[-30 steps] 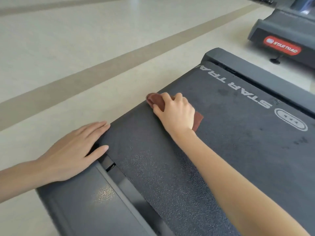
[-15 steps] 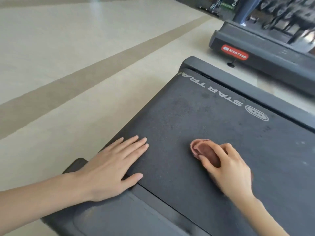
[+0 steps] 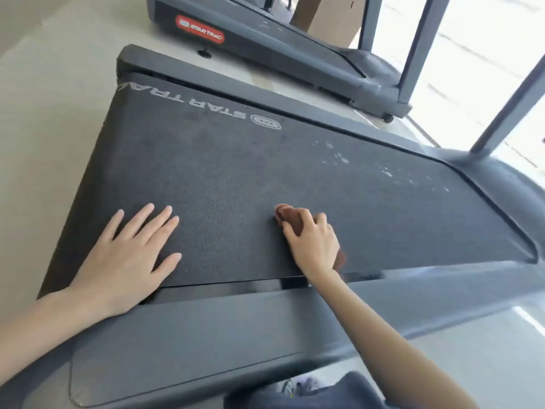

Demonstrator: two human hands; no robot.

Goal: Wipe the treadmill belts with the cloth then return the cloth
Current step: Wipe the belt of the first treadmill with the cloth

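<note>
The right hand (image 3: 314, 240) grips a bunched brown cloth (image 3: 290, 218) on the grainy black belt (image 3: 265, 166), with the left hand (image 3: 129, 255) flat, fingers spread, at 9 o'clock of it.

A wide, dark grey treadmill belt (image 3: 236, 178) with a pebbled texture fills the middle of the view; white reversed lettering and an oval logo cross its far end at eleven o'clock; pale specks dot it towards two o'clock. A small reddish-brown cloth (image 3: 290, 221) lies bunched on the belt just past centre towards five o'clock, gripped under the right hand (image 3: 314, 243); a corner pokes out at the wrist. A second treadmill (image 3: 236, 39) stands at twelve o'clock.
</note>
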